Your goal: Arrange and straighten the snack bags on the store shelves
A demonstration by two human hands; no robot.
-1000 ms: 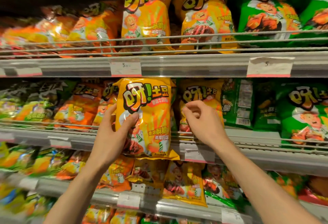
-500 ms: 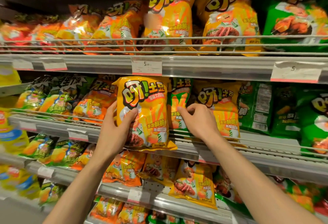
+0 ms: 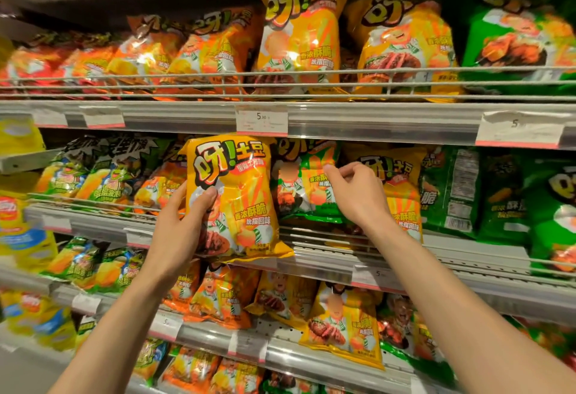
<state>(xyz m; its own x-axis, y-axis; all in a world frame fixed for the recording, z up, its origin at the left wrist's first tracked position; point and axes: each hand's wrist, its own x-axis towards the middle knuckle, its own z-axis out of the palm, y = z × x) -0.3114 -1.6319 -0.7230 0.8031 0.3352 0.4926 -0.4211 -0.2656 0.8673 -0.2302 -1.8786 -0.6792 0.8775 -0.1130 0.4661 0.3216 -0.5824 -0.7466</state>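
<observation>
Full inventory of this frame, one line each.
Held snack bag: one, yellow, front of the middle shelf.
Green snack bag: one, middle shelf, behind the held bag.
Top-shelf bags: several; red, orange, yellow, green.
Lower-shelf bags: several, mostly yellow and orange.
Price tags: several, white, on the shelf rails.
Wire guard: white, along the top shelf's front.
Left hand: grips the held bag.
Right hand: pinches the green bag.
</observation>
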